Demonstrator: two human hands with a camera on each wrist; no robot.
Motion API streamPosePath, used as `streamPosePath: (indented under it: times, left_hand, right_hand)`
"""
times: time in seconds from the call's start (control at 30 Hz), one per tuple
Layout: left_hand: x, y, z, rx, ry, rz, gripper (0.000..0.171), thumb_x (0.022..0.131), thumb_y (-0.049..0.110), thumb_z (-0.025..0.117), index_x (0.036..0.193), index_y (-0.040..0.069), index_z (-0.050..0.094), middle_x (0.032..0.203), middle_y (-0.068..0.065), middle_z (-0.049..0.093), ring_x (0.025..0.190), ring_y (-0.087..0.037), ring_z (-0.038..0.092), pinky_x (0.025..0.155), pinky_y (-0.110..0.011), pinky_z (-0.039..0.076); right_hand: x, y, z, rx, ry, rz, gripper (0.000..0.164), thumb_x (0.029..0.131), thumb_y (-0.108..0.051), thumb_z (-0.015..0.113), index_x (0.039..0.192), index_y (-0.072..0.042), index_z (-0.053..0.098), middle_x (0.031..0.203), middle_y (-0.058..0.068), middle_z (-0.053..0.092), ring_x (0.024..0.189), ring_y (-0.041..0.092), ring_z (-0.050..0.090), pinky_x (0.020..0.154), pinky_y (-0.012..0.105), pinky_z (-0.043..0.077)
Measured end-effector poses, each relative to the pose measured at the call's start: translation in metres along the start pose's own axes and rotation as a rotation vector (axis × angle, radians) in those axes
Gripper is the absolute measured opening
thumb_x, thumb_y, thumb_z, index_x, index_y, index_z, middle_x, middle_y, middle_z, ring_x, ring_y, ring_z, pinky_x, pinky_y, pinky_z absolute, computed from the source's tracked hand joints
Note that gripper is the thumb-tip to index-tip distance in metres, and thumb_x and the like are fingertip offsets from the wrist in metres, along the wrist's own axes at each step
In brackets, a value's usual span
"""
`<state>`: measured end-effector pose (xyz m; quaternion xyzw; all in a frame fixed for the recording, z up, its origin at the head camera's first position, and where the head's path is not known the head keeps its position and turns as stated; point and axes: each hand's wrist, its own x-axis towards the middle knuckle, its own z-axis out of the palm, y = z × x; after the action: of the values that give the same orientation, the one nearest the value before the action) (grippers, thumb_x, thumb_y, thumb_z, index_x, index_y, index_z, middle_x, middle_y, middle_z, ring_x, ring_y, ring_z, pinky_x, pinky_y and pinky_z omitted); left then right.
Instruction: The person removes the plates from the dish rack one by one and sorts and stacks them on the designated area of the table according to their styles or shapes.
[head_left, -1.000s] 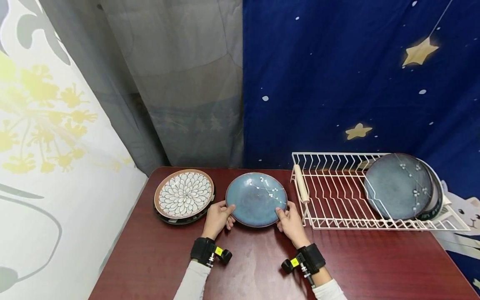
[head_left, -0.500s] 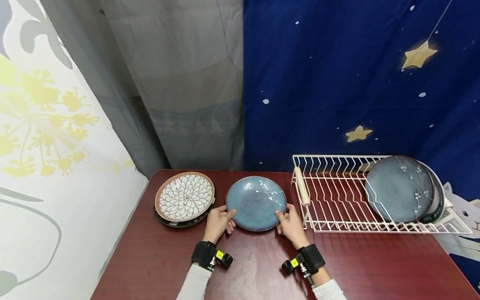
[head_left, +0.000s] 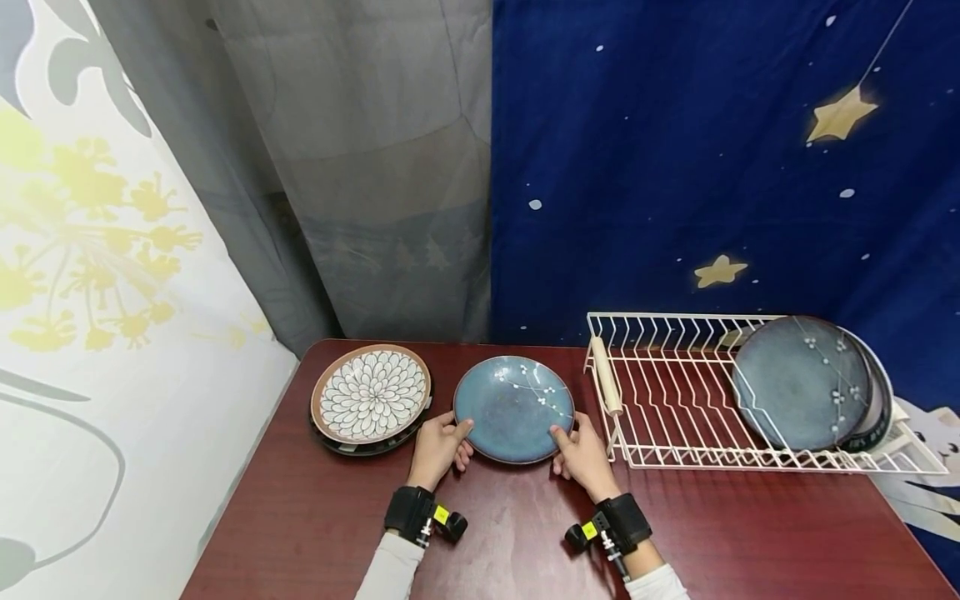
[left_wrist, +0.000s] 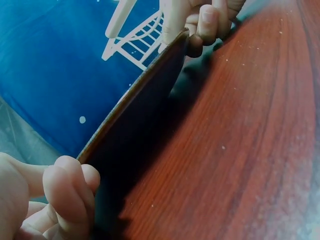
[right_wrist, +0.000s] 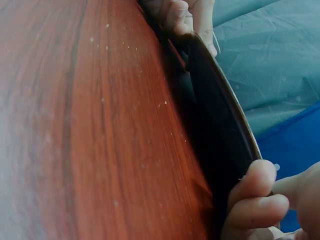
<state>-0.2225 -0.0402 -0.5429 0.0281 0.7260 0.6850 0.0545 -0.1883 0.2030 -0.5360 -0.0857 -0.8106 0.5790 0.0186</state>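
Note:
Between my two hands, in the head view, is a blue plate (head_left: 513, 412) with a white blossom branch painted on it. My left hand (head_left: 437, 450) pinches its left rim, thumb on top and fingers beneath. On the opposite side my right hand (head_left: 583, 454) grips the rim the same way. Both wrist views look along the dark underside of the plate (left_wrist: 137, 112), with its near edge raised over the tabletop and shadow below. The fingers of the right hand (right_wrist: 255, 200) curl under the rim in the right wrist view.
Left of the blue plate, a flower-patterned plate (head_left: 371, 396) with a brown rim lies on a black plate (head_left: 352, 450). A white wire dish rack (head_left: 675, 458) stands at right, holding a large blue-grey plate (head_left: 798, 383) and others behind it. Curtains (head_left: 375, 167) hang behind the table (head_left: 300, 533).
The whole head view has shifted slightly, so everything sits a little lower in it. Both hands keep their hold on the blue plate, which stays in nearly the same place.

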Motion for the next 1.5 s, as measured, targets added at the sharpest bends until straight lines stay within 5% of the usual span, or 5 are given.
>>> streamPosePath:
  times: [0.3, 0.7, 1.0, 1.27, 1.5]
  left_hand:
    - [-0.007, 0.012, -0.008, 0.147, 0.001, 0.005, 0.058, 0.091, 0.035, 0.056, 0.136, 0.005, 0.038, 0.057, -0.012, 0.061, 0.034, -0.020, 0.052, 0.034, -0.040, 0.048]
    - [-0.021, 0.056, -0.017, 0.133, -0.083, 0.159, 0.024, 0.094, 0.031, 0.053, 0.115, 0.020, 0.057, 0.064, -0.012, 0.060, 0.044, -0.027, 0.055, 0.039, -0.039, 0.049]
    - [-0.041, 0.098, -0.018, 0.057, -0.182, 0.222, 0.024, 0.096, 0.020, 0.050, 0.117, 0.010, 0.057, 0.069, -0.023, 0.058, 0.050, -0.038, 0.054, 0.043, -0.039, 0.050]
    - [-0.047, 0.109, -0.018, 0.065, -0.178, 0.259, 0.021, 0.096, 0.016, 0.049, 0.115, 0.011, 0.058, 0.068, -0.024, 0.058, 0.048, -0.033, 0.054, 0.042, -0.036, 0.050]
    - [-0.049, 0.112, -0.019, 0.052, -0.182, 0.267, 0.024, 0.095, 0.023, 0.051, 0.115, 0.012, 0.058, 0.068, -0.024, 0.058, 0.048, -0.033, 0.054, 0.043, -0.037, 0.050]
  right_hand:
    - [-0.025, -0.019, -0.009, -0.294, 0.020, -0.006, 0.071, 0.092, -0.032, 0.055, 0.141, 0.002, 0.017, 0.057, 0.006, 0.059, 0.029, 0.018, 0.049, 0.030, 0.034, 0.042]
    - [-0.074, -0.073, -0.056, -0.354, -0.148, -0.341, 0.018, 0.092, -0.031, 0.054, 0.107, -0.022, 0.061, 0.059, -0.011, 0.056, 0.034, 0.009, 0.049, 0.034, 0.024, 0.041]
    - [-0.061, -0.075, -0.147, -0.621, 0.194, -0.558, 0.019, 0.093, -0.012, 0.052, 0.108, -0.011, 0.062, 0.071, -0.003, 0.062, 0.045, 0.005, 0.049, 0.037, 0.021, 0.038]
    - [-0.045, -0.065, -0.235, -0.822, 0.496, -0.449, 0.028, 0.086, -0.012, 0.054, 0.110, 0.000, 0.059, 0.094, 0.020, 0.060, 0.077, 0.037, 0.057, 0.060, 0.054, 0.038]
    - [-0.039, -0.044, -0.287, -0.864, 0.847, -0.433, 0.042, 0.081, -0.011, 0.050, 0.117, 0.012, 0.050, 0.111, 0.035, 0.043, 0.099, 0.056, 0.034, 0.078, 0.060, 0.024]
